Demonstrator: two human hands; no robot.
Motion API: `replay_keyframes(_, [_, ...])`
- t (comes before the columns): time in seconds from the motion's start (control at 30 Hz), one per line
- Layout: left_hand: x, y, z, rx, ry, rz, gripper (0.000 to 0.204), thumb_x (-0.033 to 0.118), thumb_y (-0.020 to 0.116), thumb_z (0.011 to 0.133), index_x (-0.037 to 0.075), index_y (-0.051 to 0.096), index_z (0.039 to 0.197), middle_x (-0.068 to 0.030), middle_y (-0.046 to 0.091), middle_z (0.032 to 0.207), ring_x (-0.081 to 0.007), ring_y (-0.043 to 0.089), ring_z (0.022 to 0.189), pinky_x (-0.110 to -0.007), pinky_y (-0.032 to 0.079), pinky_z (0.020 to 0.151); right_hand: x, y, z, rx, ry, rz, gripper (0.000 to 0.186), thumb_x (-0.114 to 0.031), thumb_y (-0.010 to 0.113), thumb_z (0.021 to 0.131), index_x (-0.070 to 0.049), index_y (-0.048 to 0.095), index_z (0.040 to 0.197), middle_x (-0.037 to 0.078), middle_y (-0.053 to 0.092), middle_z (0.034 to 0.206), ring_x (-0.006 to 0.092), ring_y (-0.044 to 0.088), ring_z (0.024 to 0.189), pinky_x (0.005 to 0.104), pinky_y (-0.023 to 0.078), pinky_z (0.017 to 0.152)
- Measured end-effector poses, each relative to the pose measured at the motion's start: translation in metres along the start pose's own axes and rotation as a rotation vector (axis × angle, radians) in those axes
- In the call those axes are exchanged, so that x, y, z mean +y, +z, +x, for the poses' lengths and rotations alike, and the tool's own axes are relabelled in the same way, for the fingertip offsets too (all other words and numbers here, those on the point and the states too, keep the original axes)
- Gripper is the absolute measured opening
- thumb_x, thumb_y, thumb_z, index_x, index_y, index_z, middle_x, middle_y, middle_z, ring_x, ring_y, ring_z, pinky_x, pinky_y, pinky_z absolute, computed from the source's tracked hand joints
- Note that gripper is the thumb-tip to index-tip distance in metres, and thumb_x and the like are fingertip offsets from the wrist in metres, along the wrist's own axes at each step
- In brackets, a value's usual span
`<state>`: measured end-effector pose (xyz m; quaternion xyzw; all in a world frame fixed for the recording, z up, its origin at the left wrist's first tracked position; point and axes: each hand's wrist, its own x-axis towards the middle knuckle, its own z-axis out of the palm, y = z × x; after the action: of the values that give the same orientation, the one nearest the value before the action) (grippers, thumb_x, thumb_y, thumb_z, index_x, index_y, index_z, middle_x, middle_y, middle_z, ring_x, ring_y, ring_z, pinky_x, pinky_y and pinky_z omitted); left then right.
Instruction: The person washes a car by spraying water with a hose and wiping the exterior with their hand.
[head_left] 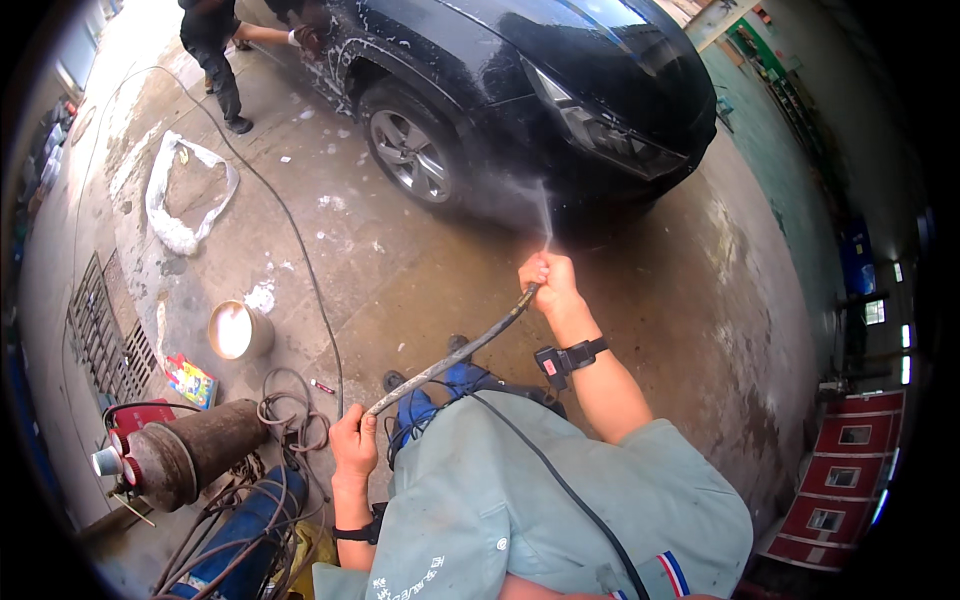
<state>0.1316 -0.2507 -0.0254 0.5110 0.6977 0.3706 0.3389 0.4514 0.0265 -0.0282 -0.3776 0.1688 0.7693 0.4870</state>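
Your right hand [548, 278] is clamped round the front end of the hose [450, 362], held out ahead of you. Your left hand [354, 440] is closed on the same hose farther back, low by your left side, and the stretch between them rises in a gentle bend. A jet [546, 218] leaves the hose just past your right hand and breaks into mist at the low front of the black car [490, 75], beside the wheel [408, 150]. Foam streaks the car's side, where a co-worker [208, 50] stands with an arm stretched to it.

The floor [690, 330] below your right hand is wet. To your left stands a bucket [243, 332] with something white in it; beyond it lies a loop of white sheeting [163, 200], with a grate [100, 318] at the far left. Nearest your left hand, tangled tubing [297, 412] lies beside a rusty cylinder [200, 452], with a blue cylinder [245, 530] below. A thin dark line [285, 205] curves across the floor toward the co-worker's side.
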Motion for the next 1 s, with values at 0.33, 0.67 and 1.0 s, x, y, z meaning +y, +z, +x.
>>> replay_keyframes(0.33, [-0.020,-0.019,0.006,0.012,0.050,-0.090,0.045,0.040,0.049,0.091,0.002,0.042,0.067,-0.0133,0.036,0.052,-0.0239,0.037,0.047,-0.036,0.029,0.046,0.029,0.035,-0.030,-0.226,0.034,-0.008,0.021,-0.016,0.044,0.091,-0.004,0.044,0.072,-0.002,0.040,0.056,0.0053,0.033,0.041,0.0188,0.029,0.036])
replay_keyframes(0.67, [-0.020,-0.019,-0.003,0.032,0.045,-0.071,0.047,0.043,0.048,0.090,0.001,0.044,0.069,-0.0170,0.040,0.055,-0.0342,0.043,0.049,-0.038,0.032,0.047,0.033,0.054,-0.040,-0.268,-0.034,-0.158,0.026,-0.023,0.043,0.095,-0.008,0.046,0.074,-0.005,0.038,0.055,0.0047,0.032,0.041,0.0195,0.028,0.036])
replay_keyframes(1.0, [-0.024,-0.018,-0.010,0.037,0.020,-0.073,0.044,0.039,0.049,0.091,0.002,0.042,0.068,-0.0172,0.038,0.054,-0.0337,0.038,0.048,-0.038,0.031,0.046,0.040,0.089,-0.059,-0.313,-0.221,-0.453,0.025,-0.023,0.040,0.097,-0.010,0.047,0.076,-0.005,0.038,0.058,0.0037,0.031,0.042,0.0196,0.027,0.038])
